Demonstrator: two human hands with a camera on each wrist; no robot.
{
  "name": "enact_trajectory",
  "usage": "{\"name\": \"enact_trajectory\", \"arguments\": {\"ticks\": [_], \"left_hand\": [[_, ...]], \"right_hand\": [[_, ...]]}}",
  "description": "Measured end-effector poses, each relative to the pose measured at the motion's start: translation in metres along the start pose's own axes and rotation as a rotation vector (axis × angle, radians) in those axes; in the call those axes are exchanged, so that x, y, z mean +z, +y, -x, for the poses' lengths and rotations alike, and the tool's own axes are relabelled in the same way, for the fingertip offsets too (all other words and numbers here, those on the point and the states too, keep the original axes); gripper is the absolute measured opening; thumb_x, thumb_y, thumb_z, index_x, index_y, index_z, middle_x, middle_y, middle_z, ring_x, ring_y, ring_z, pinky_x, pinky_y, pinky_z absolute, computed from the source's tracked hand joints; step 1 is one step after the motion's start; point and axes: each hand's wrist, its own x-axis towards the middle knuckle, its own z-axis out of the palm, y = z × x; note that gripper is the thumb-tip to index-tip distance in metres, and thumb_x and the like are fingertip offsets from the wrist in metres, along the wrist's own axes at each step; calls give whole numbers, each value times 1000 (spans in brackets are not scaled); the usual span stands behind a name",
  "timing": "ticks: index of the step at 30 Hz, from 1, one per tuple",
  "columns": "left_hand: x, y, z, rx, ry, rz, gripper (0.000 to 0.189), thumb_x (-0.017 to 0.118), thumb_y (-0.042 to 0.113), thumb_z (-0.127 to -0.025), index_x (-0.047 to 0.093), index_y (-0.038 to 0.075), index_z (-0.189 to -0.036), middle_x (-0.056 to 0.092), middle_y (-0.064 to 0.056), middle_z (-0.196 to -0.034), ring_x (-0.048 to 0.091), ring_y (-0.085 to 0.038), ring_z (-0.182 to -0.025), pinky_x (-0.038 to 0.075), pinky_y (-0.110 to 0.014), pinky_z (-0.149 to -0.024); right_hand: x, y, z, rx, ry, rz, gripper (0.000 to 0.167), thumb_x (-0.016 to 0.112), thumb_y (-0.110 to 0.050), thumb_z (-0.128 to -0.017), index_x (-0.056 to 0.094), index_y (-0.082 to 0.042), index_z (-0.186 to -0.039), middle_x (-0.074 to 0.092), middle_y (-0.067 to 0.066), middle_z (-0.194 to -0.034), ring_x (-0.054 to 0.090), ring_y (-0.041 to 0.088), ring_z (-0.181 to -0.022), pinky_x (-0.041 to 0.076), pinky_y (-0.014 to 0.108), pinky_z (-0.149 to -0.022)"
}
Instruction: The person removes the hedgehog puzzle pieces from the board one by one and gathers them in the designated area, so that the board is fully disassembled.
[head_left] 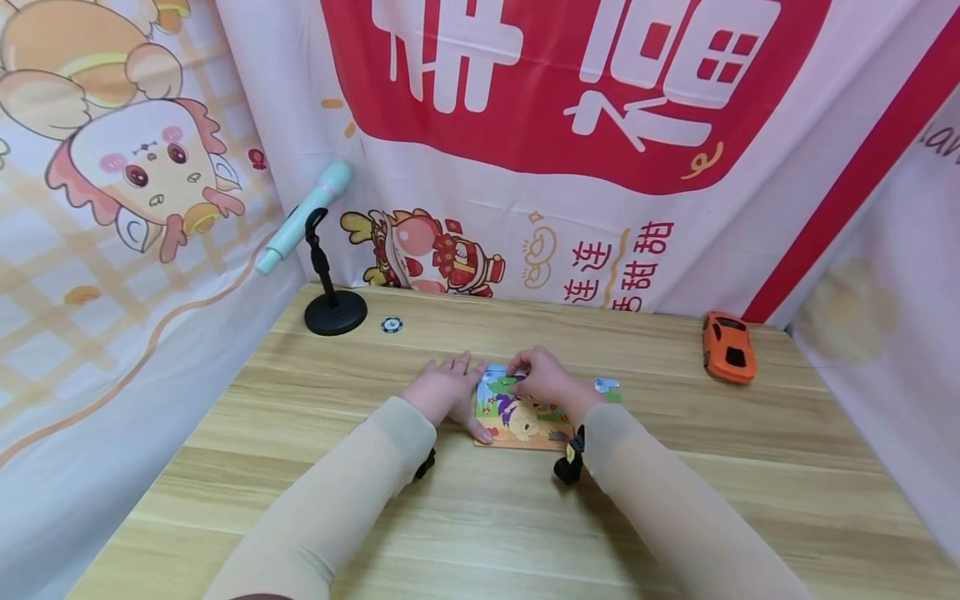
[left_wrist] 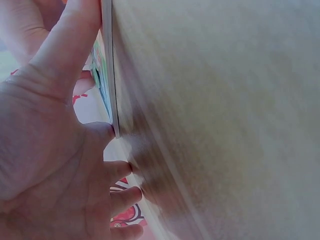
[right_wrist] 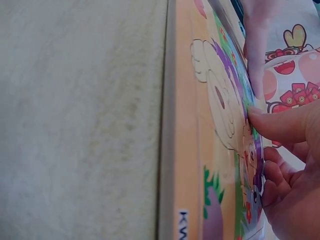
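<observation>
The place looked curtained off, like a booth. Printed cloths [head_left: 517, 177] hung beyond the far edge and both side edges of the wooden table [head_left: 487, 525].

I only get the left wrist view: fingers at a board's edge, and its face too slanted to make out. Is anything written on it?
Observer: Yes, the right wrist view shows printed letters on the orange border of the board; the first is K.

Visitor: Nice! Is there some bit of the picture lying off the board?

Observer: It looks so: in the head view, a small blue-and-green piece lies on the table, right of the right hand.
</observation>
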Motion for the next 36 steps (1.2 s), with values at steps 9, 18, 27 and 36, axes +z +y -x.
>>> {"name": "enact_trajectory", "arguments": {"ticks": [9,18,27,36], "left_hand": [[-2,3,4,-3,-12,4,153,67,90,-35,2,29,-159,-1,-12,-164,3,-36,-149,2,-56,-117],[-5,5,9,-1,-9,43,153,71,88,-36,5,26,-160,0,-15,-164,1,-39,-148,0,-59,-116],[-1,3,-1,-19,-26,32,157,67,89,-30,0,30,-158,-4,-12,-164,-1,-36,-149,0,-55,-117],[0,3,-3,-23,-25,23,153,70,87,-34,0,30,-158,-5,-11,-164,0,-37,-149,2,-55,-117]], "right_hand": [[1,5,1,-47,29,8,27,79,-7,-84,65,-8,-107,52,8,-108,51,25,-100,45,40,-93],[-2,10,4,-10,85,48,34,82,-17,-83,62,-6,-108,52,10,-108,50,25,-99,47,40,-88],[-5,17,4,-12,75,-61,28,77,-12,-87,57,-7,-105,54,10,-101,51,24,-91,46,37,-77],[-12,22,4,-52,74,-196,6,65,-5,-95,63,-7,-101,60,8,-92,56,24,-87,46,38,-79]]}}
